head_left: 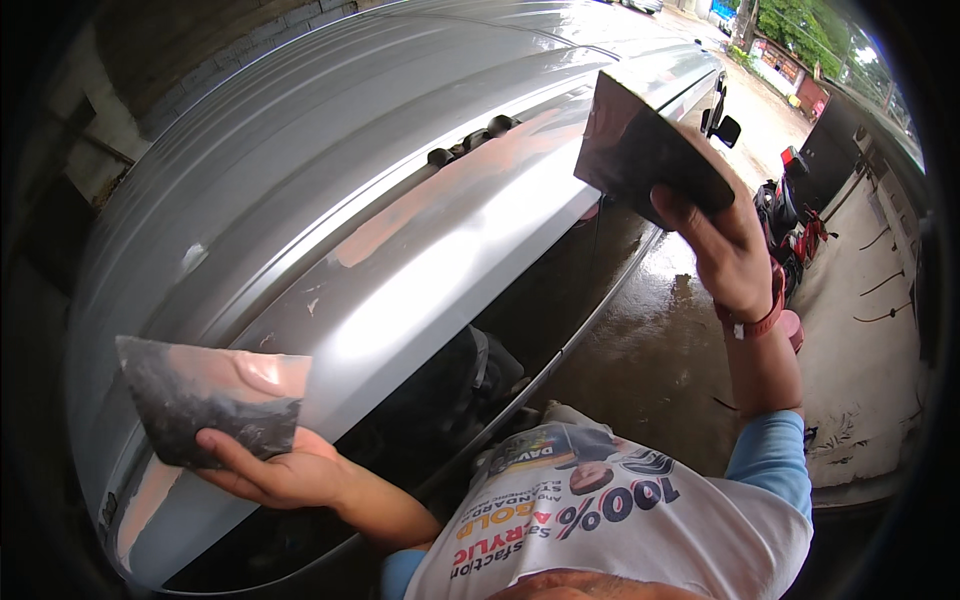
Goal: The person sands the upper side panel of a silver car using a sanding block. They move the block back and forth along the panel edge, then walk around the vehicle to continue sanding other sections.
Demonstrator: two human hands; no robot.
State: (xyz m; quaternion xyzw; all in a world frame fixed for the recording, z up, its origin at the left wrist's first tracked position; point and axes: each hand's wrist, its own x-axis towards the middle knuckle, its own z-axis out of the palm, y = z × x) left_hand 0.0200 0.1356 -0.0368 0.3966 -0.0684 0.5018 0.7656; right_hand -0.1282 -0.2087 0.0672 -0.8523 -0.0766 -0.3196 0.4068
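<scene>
My left hand [285, 472] grips a flat, dark-smeared putty spreader [205, 415] by its lower edge, the thumb on top. A smooth, glossy lump of pinkish filler [262, 372] covers the upper part of that spreader. Higher up at the right, my right hand [722, 238] pinches a second dark putty spreader [650, 150], tilted, with a pinkish smear near its far edge. Both spreaders are apart from the silver van [300, 170]. Along the van's upper side runs a long patch of pinkish filler [425, 205]; another filler patch [150, 510] is at the lower left end.
Below the roof edge is a dark window opening [430, 400]. Dark fittings [470, 145] sit in the roof channel, and a side mirror [727, 128] sticks out at the far end. Red and black motorcycles [795, 225] stand on the right, beside a wall. The floor [640, 345] looks wet.
</scene>
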